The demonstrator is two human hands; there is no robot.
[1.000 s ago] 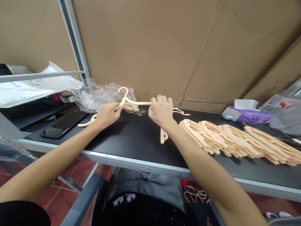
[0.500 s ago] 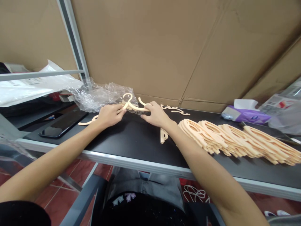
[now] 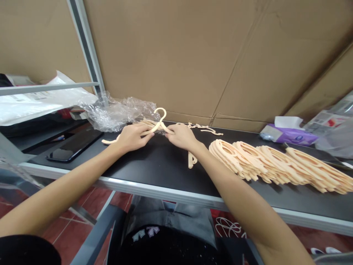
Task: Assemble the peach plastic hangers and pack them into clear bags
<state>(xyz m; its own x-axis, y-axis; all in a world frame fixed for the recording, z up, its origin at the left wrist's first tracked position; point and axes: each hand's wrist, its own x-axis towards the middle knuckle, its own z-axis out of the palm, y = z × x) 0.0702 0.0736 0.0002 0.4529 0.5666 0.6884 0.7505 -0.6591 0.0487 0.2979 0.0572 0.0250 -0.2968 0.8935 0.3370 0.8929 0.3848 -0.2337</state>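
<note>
Since the earlier frames the two hands have drawn close together: the right hand (image 3: 180, 135), which had been spread over the hanger's bar farther out, now sits almost against the left hand (image 3: 132, 137), and the hanger's hook has shifted toward the right hand and stands between the two.

The work surface is a black tabletop (image 3: 154, 165) with a pale metal edge, backed by large cardboard sheets (image 3: 193, 55). Beyond the left hand lies crumpled clear plastic wrap (image 3: 116, 112), and farther out on that side a dark phone (image 3: 73, 145) rests flat. Out past the right hand a long overlapping row of peach hangers (image 3: 275, 162) lies along the table, with a purple tissue pack (image 3: 289, 135) behind it. A few small peach offcuts (image 3: 204, 129) lie just behind the right hand, and one short piece (image 3: 191, 160) lies beside the right wrist.

The peach hanger (image 3: 158, 123) is held between both hands, just above the tabletop, its hook pointing up and away. The left hand pinches one arm of it with thumb and fingers; the right hand's fingertips close on it at the neck.
</note>
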